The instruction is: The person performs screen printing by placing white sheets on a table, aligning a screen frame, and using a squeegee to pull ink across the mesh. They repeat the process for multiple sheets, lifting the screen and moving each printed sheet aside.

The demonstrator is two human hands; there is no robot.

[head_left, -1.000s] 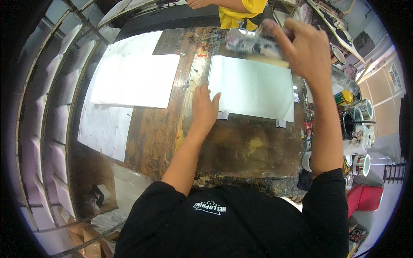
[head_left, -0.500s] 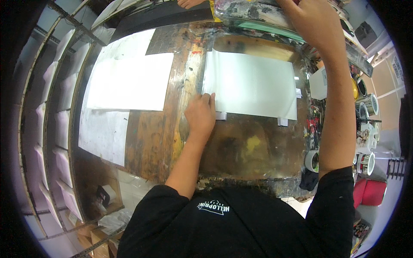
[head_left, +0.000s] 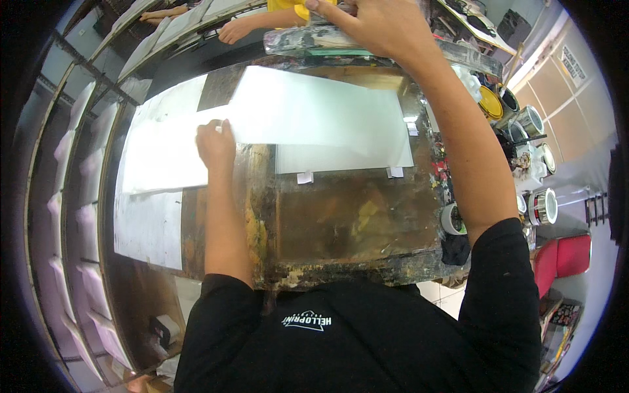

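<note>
My left hand [head_left: 217, 141] pinches the near left corner of a white sheet [head_left: 295, 108], which is lifted at its left side and stretches right over the board. Beneath it, another pale sheet or plate [head_left: 347, 157] lies flat on the stained board [head_left: 347, 216], with small white tabs [head_left: 305, 177] at its near edge. The left hand is over the right edge of a white paper stack [head_left: 164, 154]. At the far side, my right hand [head_left: 386, 29] is on a paint-stained raised frame [head_left: 295, 40], its thumb stretched left; its other fingers are partly hidden.
Paint cans [head_left: 527, 121] and tubs crowd the table's right side, with a dark cloth [head_left: 455, 249] near the corner. A drying rack [head_left: 92, 196] with white sheets stands at the left. Across the table is another person's hand [head_left: 237, 31]. A red chair [head_left: 571, 255] is at the right.
My left hand has moved left, drawing the white sheet off the board toward the paper stack. My right hand stays at the raised frame. The whole view has shifted.
</note>
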